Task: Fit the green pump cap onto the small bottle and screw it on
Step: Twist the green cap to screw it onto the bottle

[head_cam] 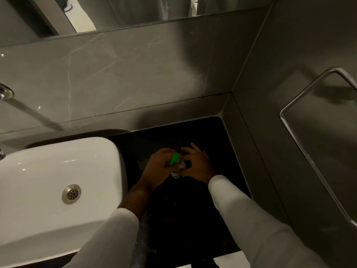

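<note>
A small clear bottle (177, 172) stands on the black countertop (193, 219) between my two hands. The green pump cap (174, 159) sits at the top of the bottle, its nozzle pointing up and away. My left hand (157, 169) is closed around the cap from the left. My right hand (197, 163) touches the bottle's upper part from the right, with its fingers spread. How far the cap sits on the neck is hidden by my fingers. Both arms wear white sleeves.
A white sink (48, 190) with a metal drain (71, 194) fills the left side, close to my left arm. Grey tiled walls close off the back and right. A chrome towel rail (301, 144) hangs on the right wall. A mirror (116, 14) runs above.
</note>
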Tool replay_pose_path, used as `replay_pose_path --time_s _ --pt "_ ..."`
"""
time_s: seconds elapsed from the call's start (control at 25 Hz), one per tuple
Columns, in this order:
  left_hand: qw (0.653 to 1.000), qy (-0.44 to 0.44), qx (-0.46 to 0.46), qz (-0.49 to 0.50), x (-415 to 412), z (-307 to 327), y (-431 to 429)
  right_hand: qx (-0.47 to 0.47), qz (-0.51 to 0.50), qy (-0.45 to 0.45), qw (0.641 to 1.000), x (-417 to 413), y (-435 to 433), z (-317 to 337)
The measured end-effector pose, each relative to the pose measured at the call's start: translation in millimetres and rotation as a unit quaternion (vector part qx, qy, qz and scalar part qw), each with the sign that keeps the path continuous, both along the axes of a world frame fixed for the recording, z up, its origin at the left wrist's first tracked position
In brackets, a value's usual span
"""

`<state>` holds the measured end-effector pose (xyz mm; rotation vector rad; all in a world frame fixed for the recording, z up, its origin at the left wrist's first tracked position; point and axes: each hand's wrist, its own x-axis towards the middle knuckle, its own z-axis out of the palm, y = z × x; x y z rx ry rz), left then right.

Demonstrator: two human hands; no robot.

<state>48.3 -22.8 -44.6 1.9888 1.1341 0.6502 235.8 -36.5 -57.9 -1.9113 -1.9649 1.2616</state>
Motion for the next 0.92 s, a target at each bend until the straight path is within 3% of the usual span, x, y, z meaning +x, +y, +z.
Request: replay_pose_path --time_s 0.24,0.4,0.56,0.72,0.8,0.92 --pt "0.999 -0.016 -0.041 -0.03 -2 7 0 -0.001 0.024 -0.01 1.0 3 -1 -1" --pt "0.988 0.1 -0.065 -0.102 -15 34 15 -0.004 0.005 0.013 1.0 -1 -3 4" --pt "0.976 0.155 -0.094 -0.118 -14 74 29 -0.005 -0.007 0.005 1.0 3 -6 9" --pt "0.92 0.347 -0.037 -0.177 14 94 37 -0.008 0.0 -0.016 1.0 -2 -11 14" --pt "0.916 0.359 -0.023 -0.178 20 91 39 -0.004 -0.016 -0.009 1.0 -4 -14 15" --pt "0.933 0.332 -0.078 -0.114 17 80 40 -0.003 -0.018 -0.011 1.0 -4 -16 14"
